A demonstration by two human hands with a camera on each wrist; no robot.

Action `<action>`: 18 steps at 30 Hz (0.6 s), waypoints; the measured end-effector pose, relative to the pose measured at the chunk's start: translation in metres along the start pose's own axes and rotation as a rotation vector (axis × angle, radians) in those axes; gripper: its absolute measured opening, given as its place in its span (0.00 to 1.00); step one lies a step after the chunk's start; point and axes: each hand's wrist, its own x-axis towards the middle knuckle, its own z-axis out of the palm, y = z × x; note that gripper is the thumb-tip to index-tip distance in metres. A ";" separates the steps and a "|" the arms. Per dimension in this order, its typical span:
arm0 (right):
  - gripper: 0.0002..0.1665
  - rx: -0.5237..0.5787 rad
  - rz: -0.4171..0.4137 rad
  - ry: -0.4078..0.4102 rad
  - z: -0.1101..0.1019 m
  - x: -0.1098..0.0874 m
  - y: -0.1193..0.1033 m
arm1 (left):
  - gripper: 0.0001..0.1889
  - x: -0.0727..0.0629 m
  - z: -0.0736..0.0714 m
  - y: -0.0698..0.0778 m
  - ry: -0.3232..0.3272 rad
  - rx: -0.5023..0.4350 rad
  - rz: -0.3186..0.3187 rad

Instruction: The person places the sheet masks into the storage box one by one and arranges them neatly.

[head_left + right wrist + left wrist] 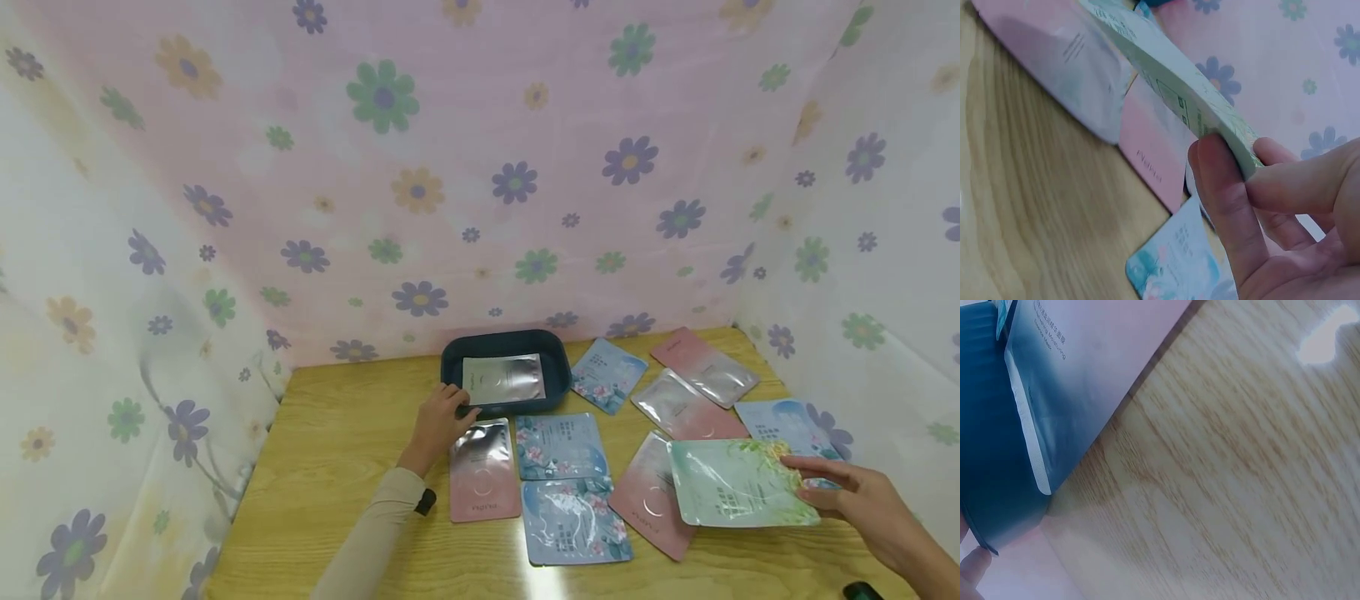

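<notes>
My right hand (862,500) pinches a light green face mask packet (738,483) by its right edge, between thumb and fingers. In the right wrist view the green packet (1172,81) tilts above the others on the table. My left hand (438,425) grips the rim of a dark teal plastic tub (555,354) at its near left corner; in the left wrist view a thumb and finger pinch the tub's rim (979,537). Inside the tub lies a pale green and silver packet (502,379). Just below the left hand, a pink and silver packet (483,483) touches the tub's front.
Blue floral packets (562,446) lie near the middle of the wooden table (337,433). More pink packets (652,500) and blue ones lie to the right, some overlapping. A flowered cloth (480,208) hangs behind and at both sides. A small dark object (861,591) sits at the bottom right.
</notes>
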 end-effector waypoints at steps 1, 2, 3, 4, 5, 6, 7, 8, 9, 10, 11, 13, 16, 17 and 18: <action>0.25 0.013 -0.019 0.001 0.002 0.001 -0.003 | 0.11 0.000 0.000 0.000 0.003 -0.002 0.002; 0.24 0.030 -0.041 0.000 0.005 0.002 -0.006 | 0.11 0.000 -0.001 0.000 0.006 -0.003 0.005; 0.24 0.046 -0.065 -0.001 0.007 0.003 -0.010 | 0.11 0.000 -0.001 0.000 0.009 -0.003 0.006; 0.24 0.065 -0.088 -0.004 0.009 0.003 -0.013 | 0.11 0.000 -0.001 0.001 0.013 -0.005 0.010; 0.24 0.081 -0.111 -0.008 0.011 0.004 -0.016 | 0.11 0.001 -0.001 0.001 0.014 -0.004 0.012; 0.24 0.106 -0.137 -0.017 0.013 0.005 -0.019 | 0.11 0.001 -0.001 0.001 0.012 -0.004 0.012; 0.24 0.123 -0.162 -0.023 0.015 0.005 -0.023 | 0.11 0.001 -0.001 0.001 0.008 -0.004 0.009; 0.24 0.141 -0.187 -0.035 0.017 0.006 -0.026 | 0.11 0.001 -0.001 0.001 0.005 -0.001 0.007; 0.24 0.160 -0.209 -0.046 0.018 0.007 -0.029 | 0.11 0.001 -0.001 0.001 0.002 0.002 0.004; 0.25 0.173 -0.230 -0.059 0.020 0.008 -0.033 | 0.10 0.000 0.000 0.001 -0.001 0.004 0.001; 0.25 0.179 -0.248 -0.065 0.022 0.009 -0.037 | 0.10 0.000 0.000 0.001 -0.003 0.005 -0.002; 0.25 0.186 -0.279 -0.075 0.027 0.011 -0.044 | 0.10 0.000 0.000 0.000 -0.005 0.006 -0.007; 0.25 0.199 -0.322 -0.085 0.034 0.016 -0.054 | 0.11 0.000 0.001 -0.001 0.000 0.003 -0.009; 0.25 0.216 -0.332 -0.089 0.037 0.017 -0.057 | 0.11 0.000 0.001 -0.001 0.001 0.000 -0.009; 0.25 0.234 -0.345 -0.097 0.039 0.019 -0.060 | 0.11 0.000 0.000 -0.001 0.002 -0.002 -0.009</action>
